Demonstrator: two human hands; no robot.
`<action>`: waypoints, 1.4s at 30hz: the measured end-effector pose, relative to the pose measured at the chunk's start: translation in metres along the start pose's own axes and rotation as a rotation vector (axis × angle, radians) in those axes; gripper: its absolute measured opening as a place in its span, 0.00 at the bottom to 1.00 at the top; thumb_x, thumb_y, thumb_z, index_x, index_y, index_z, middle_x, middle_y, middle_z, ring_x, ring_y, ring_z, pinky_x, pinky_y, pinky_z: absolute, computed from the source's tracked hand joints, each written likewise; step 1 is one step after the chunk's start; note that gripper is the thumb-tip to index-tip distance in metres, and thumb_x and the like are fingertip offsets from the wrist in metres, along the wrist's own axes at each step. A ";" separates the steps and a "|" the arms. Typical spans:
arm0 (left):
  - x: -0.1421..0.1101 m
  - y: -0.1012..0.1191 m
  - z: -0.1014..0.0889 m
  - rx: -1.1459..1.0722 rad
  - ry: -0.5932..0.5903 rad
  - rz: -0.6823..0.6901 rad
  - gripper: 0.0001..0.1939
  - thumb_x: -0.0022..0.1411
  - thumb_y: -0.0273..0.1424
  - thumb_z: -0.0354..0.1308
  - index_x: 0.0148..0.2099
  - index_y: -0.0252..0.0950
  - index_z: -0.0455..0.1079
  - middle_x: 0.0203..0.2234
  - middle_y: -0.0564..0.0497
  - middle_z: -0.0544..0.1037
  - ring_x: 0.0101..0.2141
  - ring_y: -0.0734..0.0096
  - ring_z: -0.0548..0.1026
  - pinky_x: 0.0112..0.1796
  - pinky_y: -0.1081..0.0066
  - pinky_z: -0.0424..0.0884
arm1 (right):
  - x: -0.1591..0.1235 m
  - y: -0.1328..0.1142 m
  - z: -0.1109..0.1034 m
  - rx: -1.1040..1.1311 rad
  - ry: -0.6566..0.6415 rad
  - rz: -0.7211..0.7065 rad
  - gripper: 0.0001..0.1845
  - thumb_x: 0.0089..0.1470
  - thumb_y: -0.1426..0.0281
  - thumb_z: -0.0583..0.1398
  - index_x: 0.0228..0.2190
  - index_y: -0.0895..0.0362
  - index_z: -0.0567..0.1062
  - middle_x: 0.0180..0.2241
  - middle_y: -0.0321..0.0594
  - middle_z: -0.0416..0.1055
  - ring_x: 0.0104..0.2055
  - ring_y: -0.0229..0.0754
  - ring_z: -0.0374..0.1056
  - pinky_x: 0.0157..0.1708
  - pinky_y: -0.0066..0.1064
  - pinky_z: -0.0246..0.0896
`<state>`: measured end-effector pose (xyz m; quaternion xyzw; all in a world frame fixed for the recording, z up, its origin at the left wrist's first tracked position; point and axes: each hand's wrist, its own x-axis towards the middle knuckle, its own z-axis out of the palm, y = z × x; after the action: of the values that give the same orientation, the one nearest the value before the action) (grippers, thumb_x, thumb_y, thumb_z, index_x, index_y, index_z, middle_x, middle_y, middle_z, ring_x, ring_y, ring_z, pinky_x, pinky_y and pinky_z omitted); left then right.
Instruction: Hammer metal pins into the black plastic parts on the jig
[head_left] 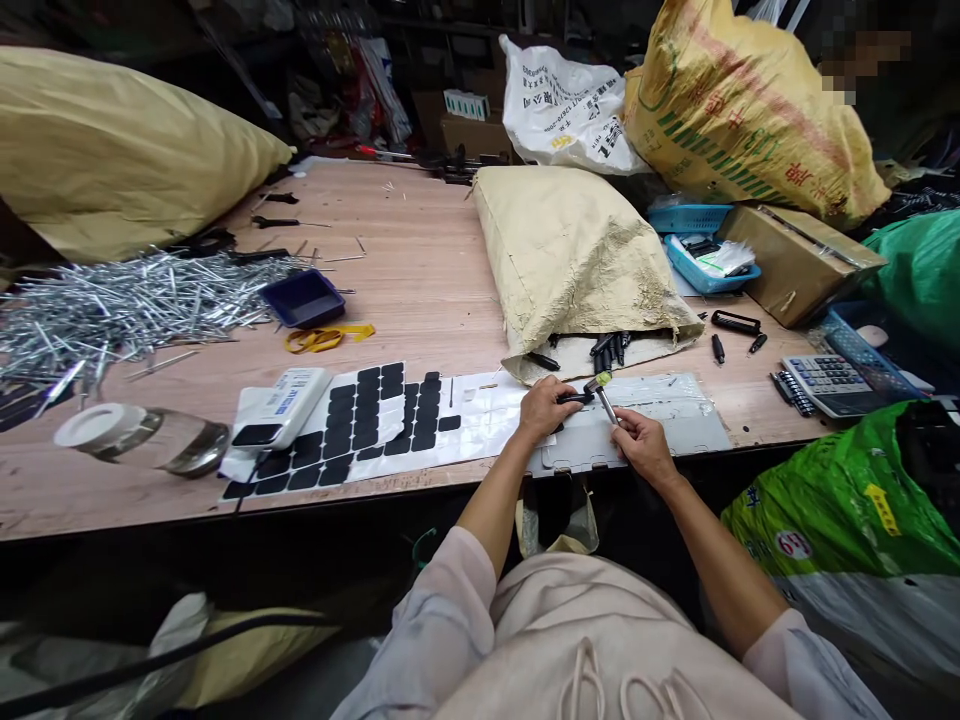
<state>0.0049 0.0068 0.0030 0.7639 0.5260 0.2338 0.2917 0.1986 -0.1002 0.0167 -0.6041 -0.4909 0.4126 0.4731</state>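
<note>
My left hand is closed on a small black handle-like part, pressed near the grey board at the table's front edge. My right hand grips what looks like a small hammer with a metal shaft and a yellowish patch on its head. The hammer's head is right beside the black part; whether they touch cannot be made out. Just behind my hands, black parts spill from the mouth of a tan woven sack.
Sheets of black stickers, a white box and a lidded jar lie to the left. Beyond them are a pile of metal rods and a blue tray. At right are a calculator, blue baskets and a carton.
</note>
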 end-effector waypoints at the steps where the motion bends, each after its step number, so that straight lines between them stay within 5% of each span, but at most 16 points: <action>1: 0.000 0.000 0.000 -0.001 0.002 0.000 0.12 0.58 0.37 0.67 0.45 0.44 0.80 0.38 0.52 0.76 0.44 0.66 0.72 0.42 0.70 0.67 | 0.000 0.000 0.000 0.010 0.000 0.011 0.23 0.49 0.62 0.64 0.45 0.63 0.78 0.20 0.32 0.69 0.16 0.34 0.62 0.17 0.28 0.61; 11: 0.000 0.003 -0.001 -0.027 0.015 -0.024 0.10 0.56 0.37 0.69 0.42 0.43 0.80 0.36 0.53 0.75 0.42 0.67 0.72 0.40 0.70 0.66 | 0.010 -0.001 0.009 0.057 -0.073 0.029 0.24 0.46 0.62 0.65 0.44 0.62 0.79 0.20 0.31 0.68 0.16 0.34 0.61 0.15 0.27 0.58; 23: -0.005 0.002 -0.006 -0.127 0.081 0.087 0.10 0.57 0.38 0.66 0.38 0.37 0.78 0.32 0.51 0.75 0.36 0.70 0.72 0.38 0.71 0.67 | 0.040 0.017 -0.015 0.129 0.049 -0.026 0.27 0.47 0.58 0.65 0.45 0.63 0.76 0.20 0.31 0.69 0.15 0.34 0.61 0.16 0.29 0.60; 27: -0.042 0.014 -0.020 -0.237 0.170 0.146 0.12 0.59 0.41 0.62 0.37 0.37 0.77 0.29 0.50 0.76 0.31 0.71 0.72 0.34 0.71 0.68 | 0.039 0.018 -0.015 0.145 0.025 -0.028 0.26 0.48 0.57 0.65 0.44 0.62 0.77 0.20 0.31 0.69 0.15 0.34 0.61 0.16 0.29 0.60; 31: -0.112 0.017 -0.031 -0.201 -0.067 0.235 0.14 0.60 0.44 0.61 0.40 0.40 0.78 0.30 0.48 0.81 0.29 0.69 0.75 0.33 0.69 0.69 | 0.040 0.018 -0.016 0.166 0.034 -0.035 0.26 0.48 0.58 0.65 0.44 0.63 0.76 0.20 0.30 0.69 0.15 0.35 0.62 0.16 0.29 0.60; 35: -0.162 0.007 -0.022 0.077 -0.228 0.194 0.14 0.64 0.44 0.58 0.43 0.43 0.80 0.32 0.46 0.83 0.34 0.63 0.79 0.37 0.66 0.71 | 0.040 0.020 -0.016 0.171 0.036 -0.041 0.26 0.48 0.59 0.65 0.45 0.63 0.76 0.20 0.30 0.70 0.15 0.34 0.62 0.17 0.29 0.61; 39: -0.170 0.005 -0.007 0.210 -0.259 0.077 0.19 0.60 0.48 0.63 0.48 0.45 0.79 0.30 0.47 0.83 0.33 0.61 0.80 0.36 0.67 0.71 | 0.039 0.021 -0.015 0.157 0.039 -0.045 0.24 0.48 0.59 0.65 0.44 0.62 0.76 0.20 0.30 0.69 0.15 0.34 0.62 0.17 0.29 0.61; 42: -0.146 0.016 -0.012 0.135 -0.152 0.132 0.17 0.65 0.48 0.58 0.45 0.45 0.79 0.34 0.49 0.83 0.35 0.64 0.80 0.39 0.69 0.72 | 0.039 0.020 -0.015 0.153 0.031 -0.051 0.24 0.48 0.60 0.65 0.43 0.62 0.76 0.20 0.30 0.69 0.15 0.34 0.62 0.17 0.29 0.60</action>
<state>-0.0415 -0.1326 0.0156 0.8303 0.4656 0.1577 0.2627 0.2238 -0.0658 -0.0007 -0.5598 -0.4656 0.4275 0.5357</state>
